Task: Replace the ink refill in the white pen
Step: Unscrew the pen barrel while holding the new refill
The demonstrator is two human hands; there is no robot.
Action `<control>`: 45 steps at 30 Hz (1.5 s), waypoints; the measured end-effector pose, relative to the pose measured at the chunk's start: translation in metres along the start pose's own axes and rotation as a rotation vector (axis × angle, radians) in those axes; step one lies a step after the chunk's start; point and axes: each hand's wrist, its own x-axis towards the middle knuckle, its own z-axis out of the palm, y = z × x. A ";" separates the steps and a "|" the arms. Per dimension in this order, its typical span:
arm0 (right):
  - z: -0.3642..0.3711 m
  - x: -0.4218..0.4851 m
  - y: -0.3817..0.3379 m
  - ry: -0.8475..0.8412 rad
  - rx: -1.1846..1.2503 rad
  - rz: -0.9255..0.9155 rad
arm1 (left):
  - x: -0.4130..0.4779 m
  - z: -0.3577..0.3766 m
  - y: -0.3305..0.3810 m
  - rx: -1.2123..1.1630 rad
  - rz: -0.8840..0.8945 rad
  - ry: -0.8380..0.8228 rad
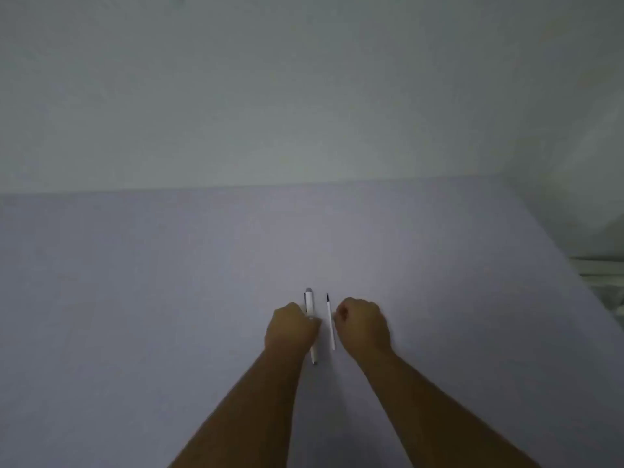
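Note:
A white pen (309, 300) lies lengthwise on the pale lilac table (169, 298), its clip end pointing away from me and its dark tip near my left wrist. My left hand (291, 329) is curled over the pen's middle, fingers touching it. Just to the right lies a thin white ink refill (330, 320) with a dark tip at its far end. My right hand (363, 324) is curled beside the refill, fingertips at its right side. Whether either hand has lifted its object off the table I cannot tell.
A plain light wall (304, 96) rises behind the table's far edge. The table's right edge (570, 265) runs diagonally, with something pale and blurred beyond it at the far right.

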 end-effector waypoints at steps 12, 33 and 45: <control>-0.008 0.012 -0.030 -0.146 0.542 0.219 | -0.010 -0.011 -0.004 -0.189 0.141 0.049; -0.019 0.024 -0.009 -0.179 0.401 0.261 | -0.022 -0.022 -0.016 -0.334 0.125 -0.171; -0.004 0.006 -0.002 -0.119 0.089 0.233 | -0.030 -0.025 -0.016 -0.386 0.132 -0.109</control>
